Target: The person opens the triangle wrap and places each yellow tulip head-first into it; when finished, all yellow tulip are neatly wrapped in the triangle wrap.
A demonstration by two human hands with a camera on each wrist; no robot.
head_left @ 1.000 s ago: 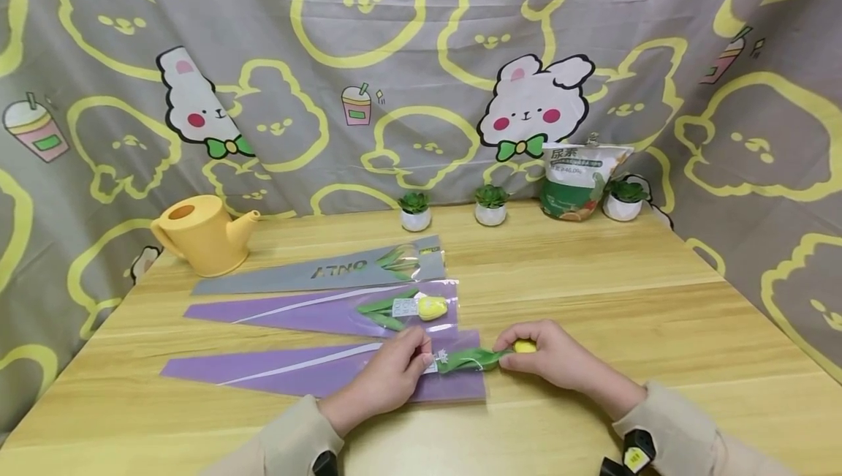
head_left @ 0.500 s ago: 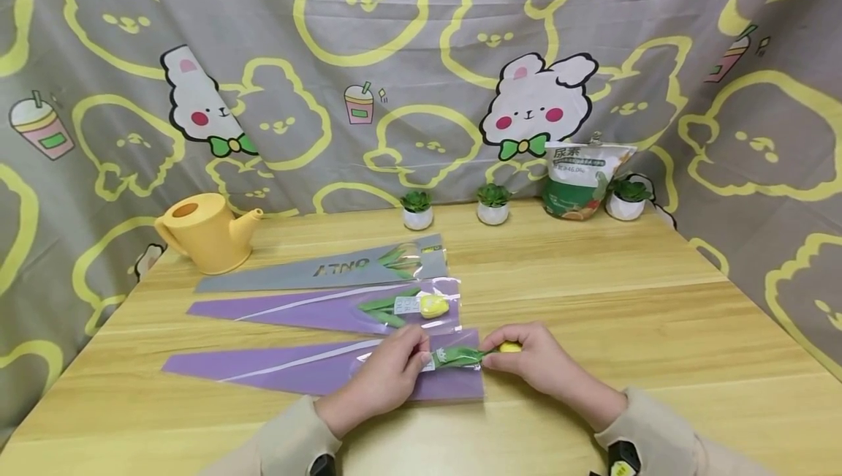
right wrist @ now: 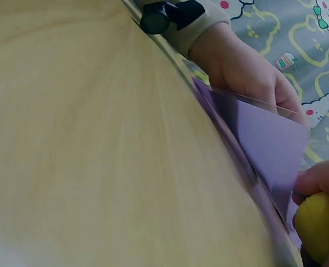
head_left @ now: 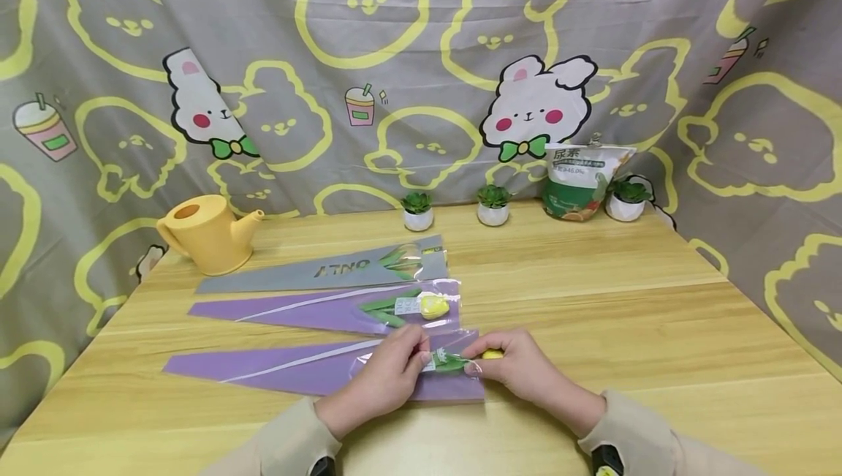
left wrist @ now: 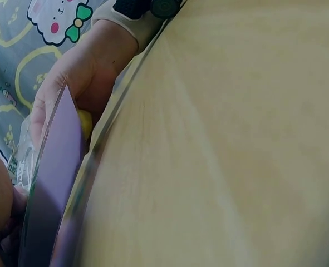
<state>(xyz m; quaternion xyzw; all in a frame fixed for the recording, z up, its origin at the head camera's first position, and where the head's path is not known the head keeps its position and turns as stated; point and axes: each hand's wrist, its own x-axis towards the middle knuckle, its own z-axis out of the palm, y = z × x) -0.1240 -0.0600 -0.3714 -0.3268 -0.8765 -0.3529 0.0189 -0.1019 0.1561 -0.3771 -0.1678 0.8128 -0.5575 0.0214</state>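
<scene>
Nearest me on the table lies a purple, tapering flower sleeve (head_left: 276,368) with a clear front. My left hand (head_left: 381,382) pinches the clear film near its wide end. My right hand (head_left: 522,368) pinches a tulip with a yellow head (head_left: 492,354) just below the bloom, right at the sleeve's mouth. Green leaves (head_left: 450,363) of the tulip show under the film between both hands; its stem is hidden. In the right wrist view the bloom (right wrist: 319,225) sits beside the right fingers, outside the purple sheet (right wrist: 270,142).
Behind lie a purple sleeve (head_left: 283,310) holding another yellow tulip (head_left: 434,306) and a grey sleeve (head_left: 263,276). A yellow watering can (head_left: 207,236) stands at the left. Along the back are several potted succulents (head_left: 417,213) and a white-green bag (head_left: 579,183).
My right hand has moved left with the tulip, and its leaves have gone further under the film of the nearest sleeve. My left hand has kept its pinch in place.
</scene>
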